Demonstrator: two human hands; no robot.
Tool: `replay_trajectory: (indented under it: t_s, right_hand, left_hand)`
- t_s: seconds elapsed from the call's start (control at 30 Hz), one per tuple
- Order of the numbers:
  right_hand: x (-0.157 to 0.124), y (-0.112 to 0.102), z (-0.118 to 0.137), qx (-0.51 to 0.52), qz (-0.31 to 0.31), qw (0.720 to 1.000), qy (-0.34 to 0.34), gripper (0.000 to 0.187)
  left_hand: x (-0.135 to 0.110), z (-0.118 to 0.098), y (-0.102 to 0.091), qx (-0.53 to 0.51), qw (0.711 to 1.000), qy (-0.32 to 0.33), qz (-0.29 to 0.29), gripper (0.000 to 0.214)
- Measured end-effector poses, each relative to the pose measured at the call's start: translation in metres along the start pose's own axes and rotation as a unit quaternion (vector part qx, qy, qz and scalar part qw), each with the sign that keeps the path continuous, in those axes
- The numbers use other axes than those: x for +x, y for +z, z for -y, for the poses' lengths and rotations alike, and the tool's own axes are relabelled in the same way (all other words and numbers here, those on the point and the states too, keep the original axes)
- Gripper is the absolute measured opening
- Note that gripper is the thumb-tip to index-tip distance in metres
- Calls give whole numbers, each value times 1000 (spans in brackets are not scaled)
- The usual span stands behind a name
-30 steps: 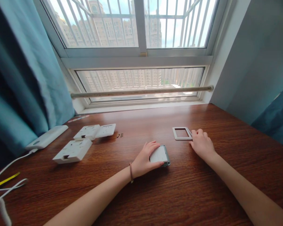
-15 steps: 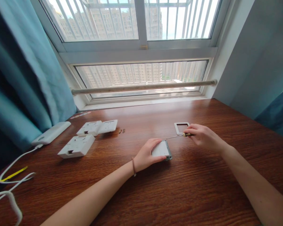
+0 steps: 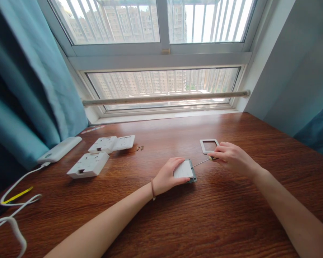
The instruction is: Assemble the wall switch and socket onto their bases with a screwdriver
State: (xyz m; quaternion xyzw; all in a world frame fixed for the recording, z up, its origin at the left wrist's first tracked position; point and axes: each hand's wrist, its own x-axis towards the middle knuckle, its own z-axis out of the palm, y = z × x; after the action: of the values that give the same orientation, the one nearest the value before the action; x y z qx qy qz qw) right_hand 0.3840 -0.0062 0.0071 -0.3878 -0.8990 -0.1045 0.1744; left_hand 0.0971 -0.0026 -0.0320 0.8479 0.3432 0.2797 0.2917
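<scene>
My left hand (image 3: 168,175) grips a small white wall switch (image 3: 183,170) with a grey backing edge, fingers along its far side and thumb on its near side. The switch is held at the middle of the wooden table. In my right hand (image 3: 228,157) is a screwdriver (image 3: 201,163) with a thin metal shaft and a dark and yellowish handle, mostly covered by the fingers. Its tip meets the switch's right edge, where white face and grey part join. A white square frame (image 3: 202,147) lies just behind my right hand, partly covered by it.
Several white switch boxes and plates (image 3: 88,165) lie at the left. Small screws (image 3: 140,148) rest beside them. A white power bank (image 3: 60,149) with a white cable (image 3: 18,181) and a yellow strip (image 3: 17,195) sit at the far left, near the blue curtain (image 3: 43,71).
The screwdriver's tip has moved from the switch's far corner down to the middle of its right edge, and the shaft now slants more. My left hand keeps its hold.
</scene>
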Motion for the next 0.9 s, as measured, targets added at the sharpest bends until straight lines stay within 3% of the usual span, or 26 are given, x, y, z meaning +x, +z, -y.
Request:
replay_trajectory:
  t_s: [0.17, 0.43, 0.73, 0.9]
  right_hand:
    - [1, 2, 3, -6, 12, 1000, 7, 20]
    - [-1, 13, 9, 33, 51, 995, 73, 20]
    - [3, 0, 25, -102, -34, 994, 31, 21]
    - [1, 11, 22, -24, 37, 995, 87, 22]
  left_hand:
    - [0, 1, -1, 9, 1000, -1, 5, 64]
    - [-1, 2, -2, 13, 1000, 4, 9, 64]
    - [-2, 4, -2, 20, 1000, 5, 16, 62]
    - [-1, 4, -2, 27, 999, 21, 23, 60]
